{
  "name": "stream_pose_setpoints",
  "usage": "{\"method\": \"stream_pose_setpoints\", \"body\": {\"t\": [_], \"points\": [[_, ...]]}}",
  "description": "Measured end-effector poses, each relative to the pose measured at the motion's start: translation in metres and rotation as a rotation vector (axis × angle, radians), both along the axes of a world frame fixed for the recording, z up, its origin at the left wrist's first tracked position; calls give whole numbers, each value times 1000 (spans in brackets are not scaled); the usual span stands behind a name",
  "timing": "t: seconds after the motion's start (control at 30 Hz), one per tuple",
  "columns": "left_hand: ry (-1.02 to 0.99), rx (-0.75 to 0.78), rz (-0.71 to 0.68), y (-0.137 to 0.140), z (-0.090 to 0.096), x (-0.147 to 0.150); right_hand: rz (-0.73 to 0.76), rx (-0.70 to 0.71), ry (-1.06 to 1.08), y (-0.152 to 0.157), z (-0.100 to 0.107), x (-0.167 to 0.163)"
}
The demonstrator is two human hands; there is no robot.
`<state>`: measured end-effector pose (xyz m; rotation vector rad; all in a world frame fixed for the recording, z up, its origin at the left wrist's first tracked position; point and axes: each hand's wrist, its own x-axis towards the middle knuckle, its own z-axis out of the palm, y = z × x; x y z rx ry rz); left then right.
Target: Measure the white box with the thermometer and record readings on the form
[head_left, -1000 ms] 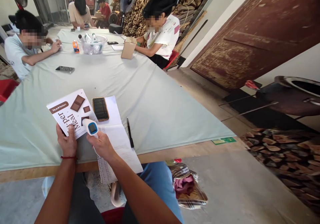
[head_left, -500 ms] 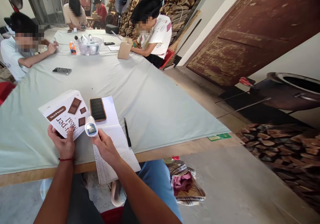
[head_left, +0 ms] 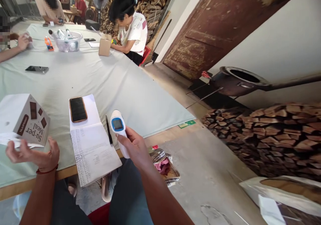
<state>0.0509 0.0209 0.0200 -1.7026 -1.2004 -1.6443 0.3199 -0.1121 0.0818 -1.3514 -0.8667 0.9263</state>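
My right hand (head_left: 134,146) is wrapped round the handle of a white infrared thermometer (head_left: 119,131), whose small screen faces me. At the left, a white box (head_left: 32,124) printted with chocolate pieces stands on the table. My left hand (head_left: 37,154) is just in front of that box, palm up, with its fingers spread and bent. Whether a fingertip touches the box I cannot tell. Between my hands lies an open notebook (head_left: 92,161) with handwriting, a phone (head_left: 78,109) on its upper page. A black pen (head_left: 108,129) rests beside the notebook.
Farther up the cloth-covered table (head_left: 135,94) are another phone (head_left: 36,69), a plastic basket (head_left: 67,42) of bottles and a cardboard box (head_left: 104,45). Several people sit around it. Stacked firewood (head_left: 283,138) and a checked bag (head_left: 164,166) are on the floor at the right.
My left hand has let go of the white box, which now stands on the table. My right hand has carried the thermometer rightward, past the pen. The view has turned right.
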Motion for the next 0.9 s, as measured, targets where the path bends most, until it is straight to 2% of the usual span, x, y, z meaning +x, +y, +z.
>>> {"method": "stream_pose_setpoints", "body": {"t": [0.1,0.2,0.27,0.33,0.37,0.43,0.47,0.53,0.63,0.7,0.77,0.83,0.9], "points": [[118,-191,-257,2,1,11,-41,-37,-137,7,-15,16],[289,-372,-479,9,0,17,-200,-214,-512,23,-36,40],[337,-412,-535,14,-1,17,-252,-361,-791,33,-49,56],[347,-425,-555,17,-3,16,-266,-438,-1001,40,-57,65],[353,-435,-567,18,-4,15,-290,-433,-1077,42,-60,67],[353,-482,-587,18,-7,15,-346,-325,-1167,46,-63,63],[348,-511,-593,18,-8,15,-343,-246,-1172,49,-63,57],[342,-554,-604,17,-9,16,-238,-158,-1120,56,-63,41],[356,-562,-613,16,-9,17,-46,-276,-1052,73,-60,16],[370,-571,-614,15,-8,18,-8,-359,-1062,83,-58,8],[380,-592,-621,14,-8,19,-18,-344,-1047,87,-56,7],[394,-612,-643,12,-8,19,-49,-228,-958,85,-55,9],[419,-631,-662,10,-9,20,-51,-46,-784,76,-56,9]]}}
